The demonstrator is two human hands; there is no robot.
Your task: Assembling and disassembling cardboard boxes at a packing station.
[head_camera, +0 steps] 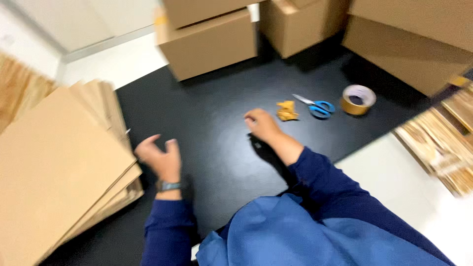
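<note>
My left hand [158, 157] hovers over the black mat [217, 103] with its fingers apart and curled, holding nothing, just right of a stack of flat cardboard sheets [54, 167]. A watch sits on that wrist. My right hand [262, 125] rests knuckles-down on the mat with its fingers curled under; nothing shows in it. A crumpled scrap of brown tape [287, 111] lies just right of it. Blue-handled scissors [315, 106] and a roll of brown tape [358, 99] lie further right.
Closed cardboard boxes [207, 44] stand along the mat's far edge, with a large one [414, 49] at the back right. More flattened cardboard [443, 143] is piled at the right on the white floor [389, 177]. The picture is blurred by motion.
</note>
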